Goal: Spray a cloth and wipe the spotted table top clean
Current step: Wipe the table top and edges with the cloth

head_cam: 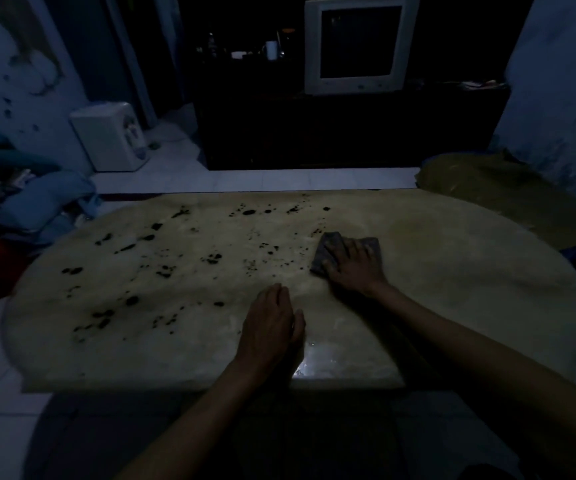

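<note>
Dim bluish light fills the room, and the pale oval counter [452, 271] takes up the middle of your view. Your right hand [354, 263] lies flat on a folded grey cloth [329, 245], fingers straight and spread, pressing it down on the counter a little right of centre. Your left hand [271, 327] rests palm down on the bare counter near the front edge, fingers straight and close together, holding nothing, just left of your right forearm. Dark spots [130, 301] are scattered over the left half and the far middle of the counter, the nearest ones just beside the cloth's left edge; the surface to the right of the cloth looks plain. Beyond the far edge, a dark cabinet [314, 133] carries an old monitor [359, 45] and a white mug [272, 50]. A white appliance [109, 136] stands on the tiled floor at left, with a blue bundle of fabric [44, 199] nearer the counter. An olive cushion [480, 178] lies at the right.
</note>
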